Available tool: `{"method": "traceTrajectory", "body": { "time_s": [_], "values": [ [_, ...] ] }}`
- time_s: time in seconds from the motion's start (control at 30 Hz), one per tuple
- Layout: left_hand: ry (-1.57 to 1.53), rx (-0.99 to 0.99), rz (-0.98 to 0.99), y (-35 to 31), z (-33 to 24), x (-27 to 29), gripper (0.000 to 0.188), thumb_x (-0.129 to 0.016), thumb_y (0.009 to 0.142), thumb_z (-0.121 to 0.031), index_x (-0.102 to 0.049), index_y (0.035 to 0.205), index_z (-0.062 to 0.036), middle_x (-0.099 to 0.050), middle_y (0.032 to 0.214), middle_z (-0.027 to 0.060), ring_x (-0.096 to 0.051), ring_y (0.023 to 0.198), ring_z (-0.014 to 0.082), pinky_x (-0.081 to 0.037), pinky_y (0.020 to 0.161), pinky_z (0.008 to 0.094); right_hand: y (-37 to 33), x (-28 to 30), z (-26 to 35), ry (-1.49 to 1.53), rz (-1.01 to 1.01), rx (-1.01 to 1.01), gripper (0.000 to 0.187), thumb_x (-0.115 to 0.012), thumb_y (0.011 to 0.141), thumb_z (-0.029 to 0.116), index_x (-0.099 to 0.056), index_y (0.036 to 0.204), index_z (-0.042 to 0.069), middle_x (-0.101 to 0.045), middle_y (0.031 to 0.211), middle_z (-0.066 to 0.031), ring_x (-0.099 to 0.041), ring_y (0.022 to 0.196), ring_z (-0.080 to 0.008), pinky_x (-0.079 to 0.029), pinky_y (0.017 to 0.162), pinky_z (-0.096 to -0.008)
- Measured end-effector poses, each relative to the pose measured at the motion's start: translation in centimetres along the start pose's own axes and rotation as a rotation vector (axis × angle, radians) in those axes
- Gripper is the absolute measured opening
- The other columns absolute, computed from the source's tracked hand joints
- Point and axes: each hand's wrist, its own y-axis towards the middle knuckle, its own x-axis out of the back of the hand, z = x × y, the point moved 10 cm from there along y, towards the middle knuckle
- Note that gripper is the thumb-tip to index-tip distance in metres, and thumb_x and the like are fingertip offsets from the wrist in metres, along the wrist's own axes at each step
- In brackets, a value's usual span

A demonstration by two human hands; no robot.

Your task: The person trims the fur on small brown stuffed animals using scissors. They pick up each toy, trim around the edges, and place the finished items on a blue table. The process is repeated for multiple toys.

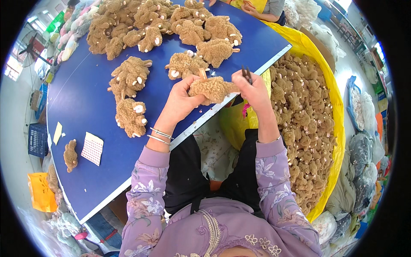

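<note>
My left hand (182, 100) is closed around a curly brown plush piece (213, 90) above the table's right edge; a small tan strip stands up from it near my thumb. Closed at the piece's right end is my right hand (257, 91), with a dark pointed tool like thread snips or tweezers (246, 73) sticking up out of the fist. Whether its fingertips also pinch the plush is hard to see. Just beyond lies another brown plush piece (186, 65) with white tips. Two more plush pieces (129, 76) (130, 116) lie to the left.
A blue table (96, 128) with a white edge bears a heap of plush pieces (128, 21) at the back, plus a sheet of red dots (92, 148). At right stands a yellow-lined container (338, 128) full of small plush pieces. Another person's arm (261, 15) shows at the far side.
</note>
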Motion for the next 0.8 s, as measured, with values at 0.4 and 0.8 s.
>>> {"method": "traceTrajectory", "body": {
  "time_s": [0.4, 0.8],
  "values": [
    [-0.027, 0.214, 0.335, -1.7, 1.0, -5.2, 0.025, -0.065, 0.084, -0.011, -0.065, 0.106, 0.0023, -0.067, 0.093, 0.0008, -0.059, 0.083, 0.0063, -0.049, 0.077, 0.0231, 0.8, -1.8, -2.1, 0.052, 0.088, -0.006, 0.023, -0.073, 0.082, 0.024, -0.061, 0.08, 0.004, -0.056, 0.069, 0.0038, -0.049, 0.064, -0.0038, -0.04, 0.058, -0.0222],
    [-0.237, 0.223, 0.026, -0.1, 3.5, -1.4, 0.031, -0.06, 0.094, -0.032, -0.067, 0.095, -0.0013, -0.061, 0.075, -0.0039, -0.052, 0.064, 0.0033, -0.041, 0.056, 0.0204, 1.1, -1.9, -3.1, 0.407, 0.009, -0.134, 0.031, -0.066, 0.088, 0.032, -0.06, 0.093, 0.002, -0.054, 0.071, 0.0039, -0.048, 0.059, -0.0044, -0.039, 0.052, -0.0225]
  ]
}}
